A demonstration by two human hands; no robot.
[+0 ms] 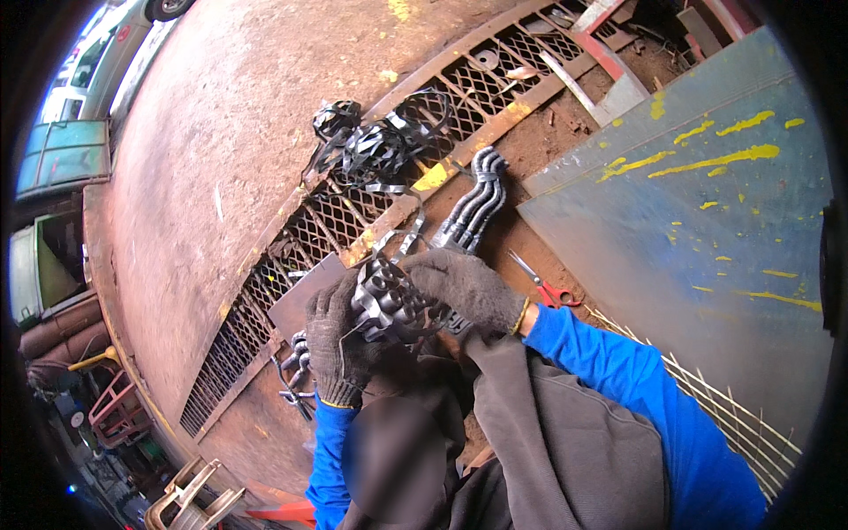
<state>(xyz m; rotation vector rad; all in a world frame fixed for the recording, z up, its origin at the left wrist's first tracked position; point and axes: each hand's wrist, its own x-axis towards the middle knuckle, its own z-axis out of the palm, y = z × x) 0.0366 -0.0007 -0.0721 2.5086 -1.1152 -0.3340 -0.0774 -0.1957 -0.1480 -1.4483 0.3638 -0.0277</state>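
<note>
My left hand (pixel 336 340), in a grey knit glove, grips the side of a bundle of dark metal tubes (pixel 387 305), its round open ends facing up. My right hand (pixel 468 283), gloved alike, is closed at the bundle's upper right, by a shiny dark strap (pixel 413 231) that runs to the bundle. What its fingertips pinch is hidden. Just beyond the right hand lies a tied bundle of bent metal tubes (pixel 477 199). Red-handled scissors (pixel 555 294) lie on the ground to the right of that hand.
A tangled heap of strapping (pixel 375 146) lies over a rusty floor grating (pixel 344 205). A large paint-spattered metal sheet (pixel 698 212) stands at right, thin rods (pixel 715 397) below it. More bent tubes (pixel 299 358) lie left of my left hand. A plastic chair (pixel 190 499) is at lower left.
</note>
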